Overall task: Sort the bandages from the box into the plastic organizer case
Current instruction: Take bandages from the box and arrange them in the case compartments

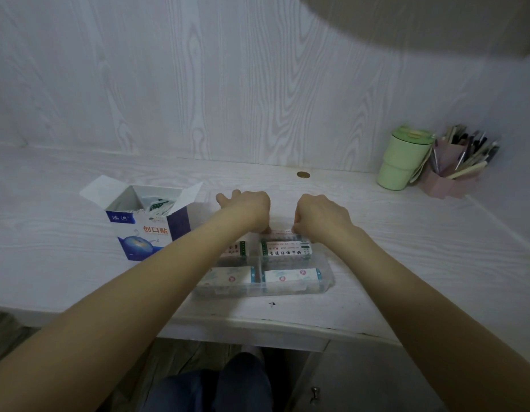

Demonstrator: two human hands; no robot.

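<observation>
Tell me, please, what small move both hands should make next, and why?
Probably lower the white bandage strip into the clear plastic organizer case's far right compartment: the left hand and right hand pinch its ends just above that compartment.

Bare forearms, no sleeves; left hand (248, 208), right hand (320, 215); dark blue trousers (216, 385)

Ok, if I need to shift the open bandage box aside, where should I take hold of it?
Probably take the bandage box by its two side walls below the flaps, coming down from above and slightly from its right. It stands upright with flaps splayed open and bandages poking out, so a grip on the flaps would likely bend them.
</observation>
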